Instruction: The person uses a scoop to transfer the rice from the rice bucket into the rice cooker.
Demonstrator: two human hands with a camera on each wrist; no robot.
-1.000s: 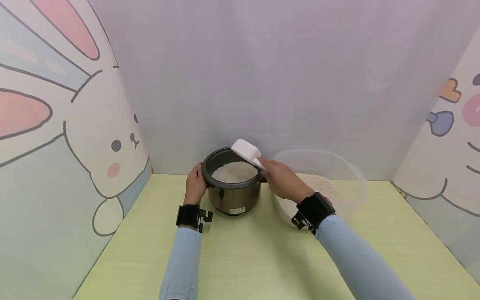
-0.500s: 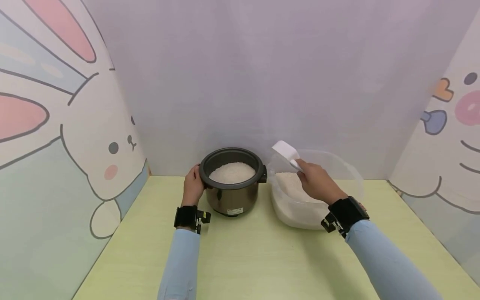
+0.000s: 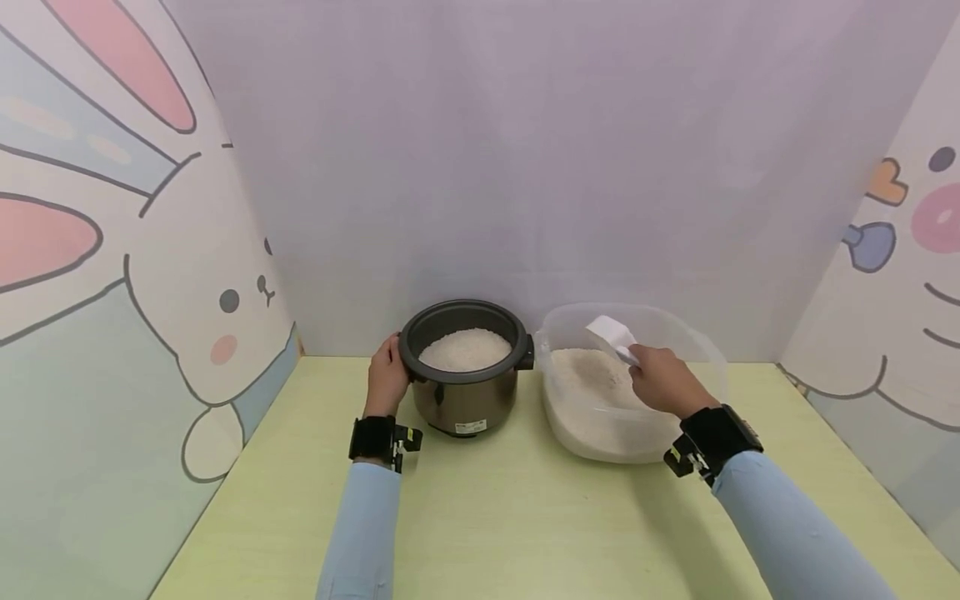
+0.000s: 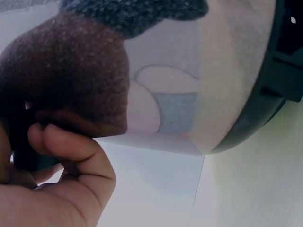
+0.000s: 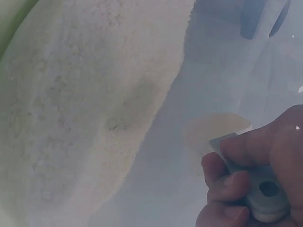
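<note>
My left hand [image 3: 386, 379] grips the black side handle [image 4: 33, 151] of a dark, lidless rice cooker [image 3: 465, 404], its fingers curled in the left wrist view. White rice [image 3: 465, 350] lies inside the cooker's pot. To the right stands a clear plastic tub [image 3: 637, 315] with a large heap of rice [image 3: 588, 375]. Over that tub, my right hand [image 3: 663, 379] holds a white scoop [image 3: 611, 332] by its handle, bowl pointing up and left. The right wrist view shows fingers wrapped on the scoop's handle [image 5: 258, 201]. Whether the scoop holds rice cannot be told.
Cooker and tub stand side by side on a pale yellow-green table [image 3: 525, 517], close to the grey back wall [image 3: 525, 167]. Side panels with cartoon animals, a rabbit [image 3: 217, 267] at left, border the table.
My right hand has carried the scoop from over the cooker rightward, then down to the tub. My left hand stays on the cooker's handle.
</note>
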